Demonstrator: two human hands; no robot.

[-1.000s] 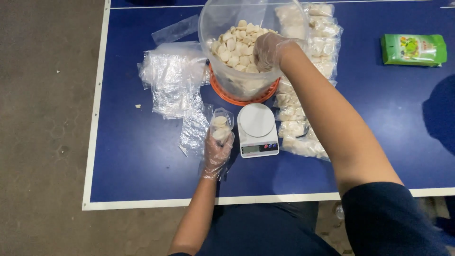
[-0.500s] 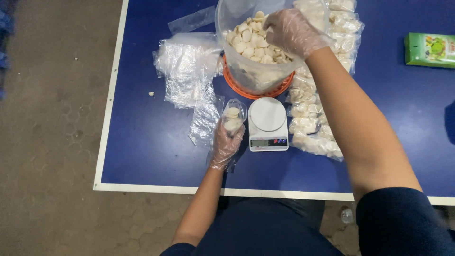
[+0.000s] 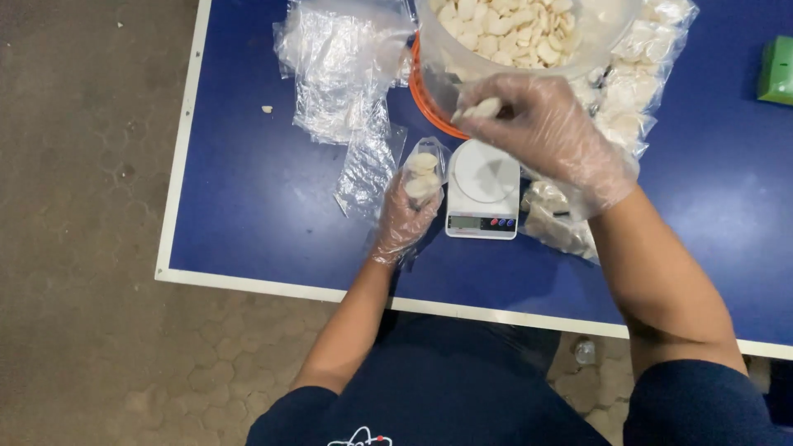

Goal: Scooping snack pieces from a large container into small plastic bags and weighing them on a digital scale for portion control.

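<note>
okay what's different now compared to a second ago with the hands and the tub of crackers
The right hand has come out of the clear tub and now carries pale crackers in its fingertips, above the white scale, toward the small bag. The left hand still holds that bag open beside the scale. The scale and the tub stayed put.
</note>
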